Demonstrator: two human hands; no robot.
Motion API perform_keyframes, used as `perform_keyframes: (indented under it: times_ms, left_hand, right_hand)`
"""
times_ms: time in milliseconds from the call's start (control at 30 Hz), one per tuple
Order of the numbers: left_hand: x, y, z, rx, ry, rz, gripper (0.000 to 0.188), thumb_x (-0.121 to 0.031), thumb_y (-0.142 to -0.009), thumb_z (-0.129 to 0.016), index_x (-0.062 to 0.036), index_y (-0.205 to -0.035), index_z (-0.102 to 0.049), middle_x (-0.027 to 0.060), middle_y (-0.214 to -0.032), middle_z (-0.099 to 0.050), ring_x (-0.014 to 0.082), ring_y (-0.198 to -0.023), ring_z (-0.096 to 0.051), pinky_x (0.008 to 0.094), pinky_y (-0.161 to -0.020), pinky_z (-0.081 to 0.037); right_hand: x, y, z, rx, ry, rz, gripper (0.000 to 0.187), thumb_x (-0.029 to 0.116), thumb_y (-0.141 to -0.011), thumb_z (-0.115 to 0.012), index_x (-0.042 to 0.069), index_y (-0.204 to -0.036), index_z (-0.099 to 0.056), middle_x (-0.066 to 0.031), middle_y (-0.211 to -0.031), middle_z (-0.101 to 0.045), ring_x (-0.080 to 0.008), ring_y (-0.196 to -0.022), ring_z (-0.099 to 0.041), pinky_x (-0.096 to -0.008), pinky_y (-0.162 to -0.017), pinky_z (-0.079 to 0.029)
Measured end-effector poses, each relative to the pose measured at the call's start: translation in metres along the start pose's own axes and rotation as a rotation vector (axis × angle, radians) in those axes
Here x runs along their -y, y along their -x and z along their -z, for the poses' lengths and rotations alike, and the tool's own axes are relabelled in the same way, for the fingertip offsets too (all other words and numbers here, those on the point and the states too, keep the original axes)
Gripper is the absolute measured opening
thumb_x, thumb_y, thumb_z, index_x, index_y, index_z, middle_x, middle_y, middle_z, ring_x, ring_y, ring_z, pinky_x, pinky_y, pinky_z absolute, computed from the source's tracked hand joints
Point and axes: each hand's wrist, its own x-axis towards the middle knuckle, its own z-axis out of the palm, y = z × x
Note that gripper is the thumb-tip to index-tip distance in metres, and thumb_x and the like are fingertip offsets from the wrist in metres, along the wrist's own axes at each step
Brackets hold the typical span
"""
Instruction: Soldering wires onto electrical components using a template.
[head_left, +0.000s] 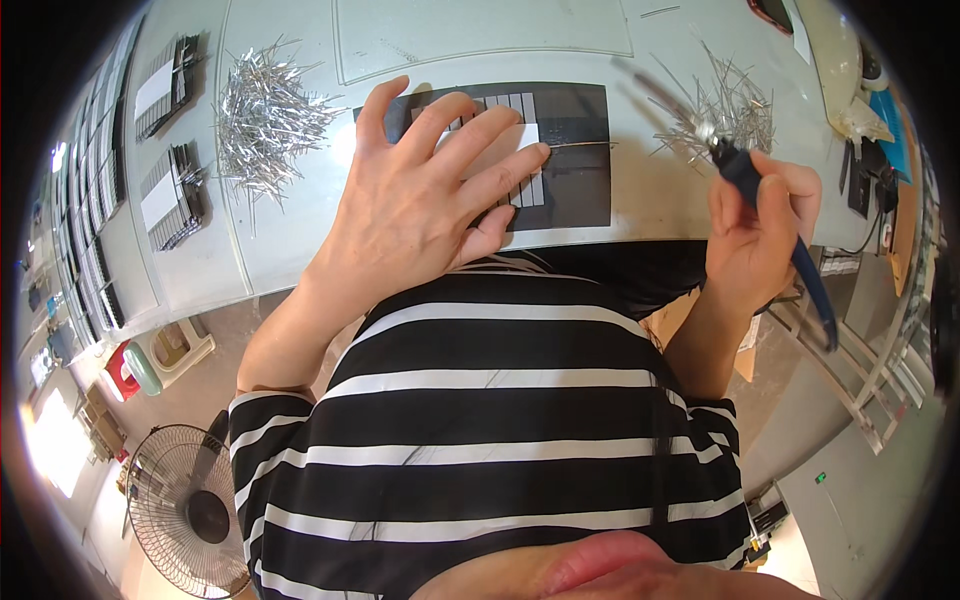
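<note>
Now, on the near right, the right hand [755, 225] has its grip curled snugly around a blue tool [740, 172] that looks like a soldering iron. The tool's thin, blurry tip points far and left above the worktop [480, 40], away from the strips. A bit farther and to the left, the left hand [425, 190] is spread wide, and I see nothing pinched in its grip. It lies over thin gray strips [526, 190] and a white piece [529, 132] on a dark board [580, 200]. A thin wire [585, 144] pokes out to the right by its pointing finger. I think the step is keeping the strips still; the next move calls for a steady left hand and a careful tip. Farther off, shiny bits make a left pile [268, 120] and a right pile [748, 108].
</note>
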Motion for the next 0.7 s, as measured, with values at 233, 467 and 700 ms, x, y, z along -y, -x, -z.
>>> perform_keyframes:
  times_ms: [233, 467, 700]
  left_hand:
    - [0.001, 0.003, 0.0, 0.085, -0.045, 0.006, 0.048, -0.031, -0.083, -0.063, -0.0282, -0.13, -0.062, 0.0004, -0.132, -0.056, 0.0237, -0.119, -0.051, 0.0559, -0.109, -0.026]
    - [0.0, 0.004, -0.001, 0.079, -0.035, 0.015, 0.047, -0.031, -0.083, -0.062, -0.0277, -0.129, -0.063, 0.0007, -0.132, -0.056, 0.0238, -0.12, -0.051, 0.0561, -0.11, -0.026]
    - [0.0, 0.003, -0.001, 0.08, -0.025, 0.019, 0.049, -0.03, -0.08, -0.064, -0.0268, -0.129, -0.063, 0.001, -0.133, -0.056, 0.0239, -0.12, -0.051, 0.0565, -0.11, -0.027]
  right_hand:
    - [-0.011, 0.0, 0.001, 0.019, 0.269, -0.017, 0.02, -0.004, -0.082, -0.07, 0.002, -0.093, -0.055, -0.0011, -0.071, -0.056, -0.0044, -0.058, -0.048, -0.0183, -0.055, -0.038]
    - [-0.016, -0.004, 0.002, 0.05, 0.192, 0.074, 0.02, -0.009, -0.078, -0.067, 0.001, -0.088, -0.053, -0.0024, -0.07, -0.055, -0.0057, -0.059, -0.046, -0.0203, -0.056, -0.037]
    - [-0.012, -0.007, -0.009, 0.075, 0.15, 0.083, 0.018, -0.008, -0.079, -0.062, 0.002, -0.074, -0.048, -0.0011, -0.064, -0.047, -0.007, -0.056, -0.04, -0.024, -0.053, -0.033]
